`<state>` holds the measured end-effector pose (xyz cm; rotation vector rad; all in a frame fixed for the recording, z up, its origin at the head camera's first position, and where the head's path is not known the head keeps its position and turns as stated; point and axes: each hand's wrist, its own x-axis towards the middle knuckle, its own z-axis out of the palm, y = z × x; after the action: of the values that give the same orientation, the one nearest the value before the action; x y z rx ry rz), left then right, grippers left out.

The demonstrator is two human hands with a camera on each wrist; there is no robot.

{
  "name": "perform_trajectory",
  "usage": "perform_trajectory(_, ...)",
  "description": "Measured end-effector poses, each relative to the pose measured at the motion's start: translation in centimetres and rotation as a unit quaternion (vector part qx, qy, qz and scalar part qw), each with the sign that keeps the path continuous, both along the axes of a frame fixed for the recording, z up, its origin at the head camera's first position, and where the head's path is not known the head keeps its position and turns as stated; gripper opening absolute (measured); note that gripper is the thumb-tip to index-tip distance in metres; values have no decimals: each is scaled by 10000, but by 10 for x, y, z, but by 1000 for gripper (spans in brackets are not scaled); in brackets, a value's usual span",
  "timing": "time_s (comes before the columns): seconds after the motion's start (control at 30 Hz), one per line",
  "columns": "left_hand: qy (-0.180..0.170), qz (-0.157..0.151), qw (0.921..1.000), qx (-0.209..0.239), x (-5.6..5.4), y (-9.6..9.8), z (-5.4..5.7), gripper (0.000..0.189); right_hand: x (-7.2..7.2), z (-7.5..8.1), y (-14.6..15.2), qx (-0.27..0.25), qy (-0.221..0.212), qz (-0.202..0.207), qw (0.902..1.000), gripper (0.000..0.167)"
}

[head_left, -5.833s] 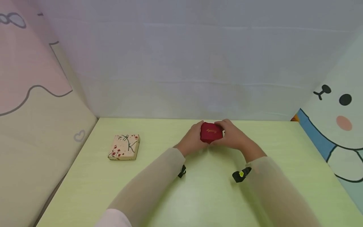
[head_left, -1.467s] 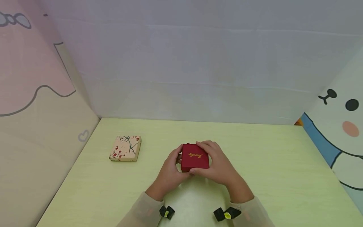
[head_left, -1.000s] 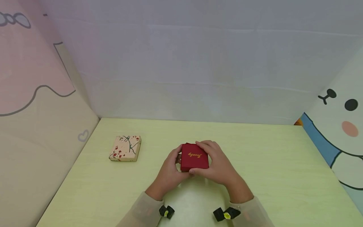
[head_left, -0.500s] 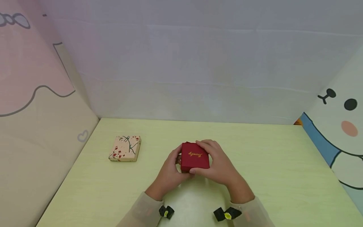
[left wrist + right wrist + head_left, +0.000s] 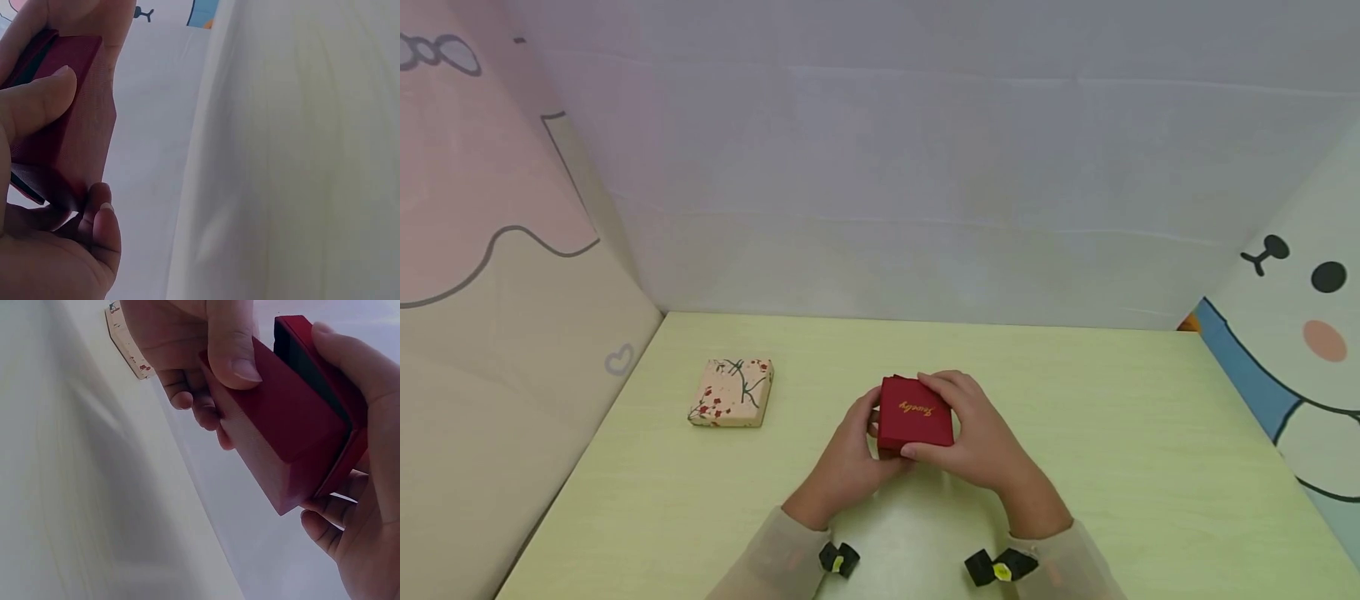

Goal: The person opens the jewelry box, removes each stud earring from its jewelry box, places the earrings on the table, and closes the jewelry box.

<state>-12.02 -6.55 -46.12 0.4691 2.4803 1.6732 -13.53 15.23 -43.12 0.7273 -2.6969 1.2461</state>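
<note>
In the head view a small red jewelry box (image 5: 916, 417) with gold "Jewelry" lettering is held between both hands, mid-table. My left hand (image 5: 850, 458) grips its lower body from the left. My right hand (image 5: 981, 437) curls round its right side, thumb at the near edge and fingers at the far corner. The right wrist view shows the lid (image 5: 337, 380) slightly parted from the base (image 5: 269, 419), a dark lining in the gap. There my left thumb (image 5: 240, 365) presses on the base, while the right hand holds the lid. The inside of the box is hidden.
A cream box with a red blossom-branch print (image 5: 732, 393) lies at the left of the pale green table (image 5: 1112, 433). A white cloth (image 5: 880, 167) hangs behind the table. Printed cartoon cloths stand at both sides.
Since the oldest frame, both hands have brought the red box from the table's back toward the person and leftward. Over the last second the lid has risen very slightly; the blossom box stays put.
</note>
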Motion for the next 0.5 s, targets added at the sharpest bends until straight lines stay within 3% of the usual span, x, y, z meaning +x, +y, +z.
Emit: perform_trajectory(0.5,48,84,9999,-31,-1,-1,1,92,0,3,3,12,-30,-21,10000,86)
